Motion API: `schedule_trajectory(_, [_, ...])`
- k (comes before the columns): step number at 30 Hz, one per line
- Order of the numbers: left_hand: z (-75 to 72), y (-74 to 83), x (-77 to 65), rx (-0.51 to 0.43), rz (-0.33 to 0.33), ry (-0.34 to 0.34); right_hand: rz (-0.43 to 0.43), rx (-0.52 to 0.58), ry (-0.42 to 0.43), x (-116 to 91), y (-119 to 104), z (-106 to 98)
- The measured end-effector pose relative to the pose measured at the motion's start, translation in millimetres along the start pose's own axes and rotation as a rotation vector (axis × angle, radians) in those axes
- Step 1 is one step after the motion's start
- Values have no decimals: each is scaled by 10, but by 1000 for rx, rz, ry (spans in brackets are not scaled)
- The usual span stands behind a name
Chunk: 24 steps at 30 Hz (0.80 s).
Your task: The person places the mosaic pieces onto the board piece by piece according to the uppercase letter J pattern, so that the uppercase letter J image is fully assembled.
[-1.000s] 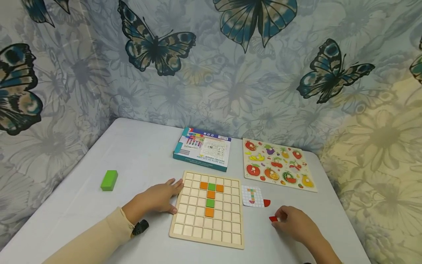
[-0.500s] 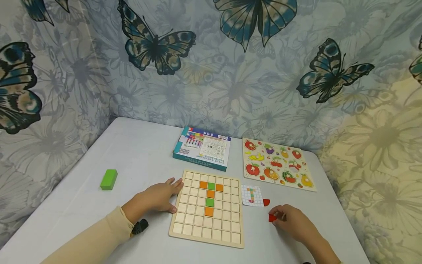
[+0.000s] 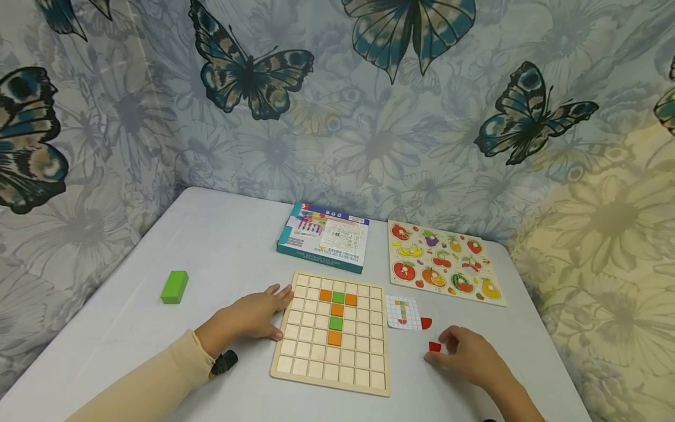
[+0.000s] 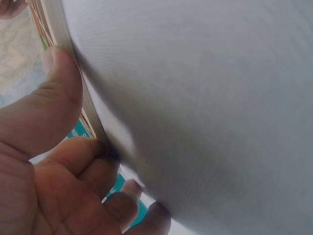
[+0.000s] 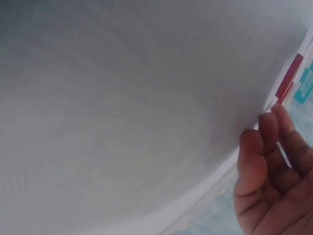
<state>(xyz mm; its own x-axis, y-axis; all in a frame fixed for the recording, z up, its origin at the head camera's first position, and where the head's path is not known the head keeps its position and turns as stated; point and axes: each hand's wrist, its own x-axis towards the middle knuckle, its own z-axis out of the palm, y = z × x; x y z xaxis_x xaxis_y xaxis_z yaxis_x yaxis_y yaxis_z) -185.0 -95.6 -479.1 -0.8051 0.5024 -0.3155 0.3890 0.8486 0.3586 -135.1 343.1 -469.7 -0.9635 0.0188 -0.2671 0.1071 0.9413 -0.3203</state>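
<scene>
A wooden grid board [image 3: 364, 384] lies at the middle of the table, with orange and green square tiles forming a T in it. Along its left edge rests my left hand [image 3: 252, 315], thumb and fingers spread; the left wrist view shows the thumb [image 4: 63, 81] against the board's side. On the right, my right hand [image 3: 471, 354] is low over the table with thumb and index finger parted around a small red piece [image 3: 435, 347], which lies on the table. Another red piece [image 3: 426, 323], quarter-round, touches the corner of a pattern card [image 3: 403, 312] beside the board.
Behind the board lies a teal-and-white box [image 3: 323, 237]. A fruit puzzle board [image 3: 445, 262] is at the back right. To the far left stands a green block [image 3: 174, 287] on the white table [image 3: 227, 234]. A butterfly-patterned wall covering [image 3: 343, 146] rises behind.
The right thumb and index finger have parted from the small red piece, which now lies turned on the table slightly further left. The left hand and board stay in place.
</scene>
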Motion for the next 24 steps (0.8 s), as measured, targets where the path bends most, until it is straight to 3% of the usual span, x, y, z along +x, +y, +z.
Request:
schedule_trajectory(9, [-17,8,-30,-12,4,3,38,-30,10,-18,-31,-5])
schedule_trajectory(19, [-10,10,-23,-5,6,-4,10,-54,18,-22,-63,28])
schedule_trajectory(24, [-6,4,-14,-4,3,-1,-18,-50,40,-40,-215,68])
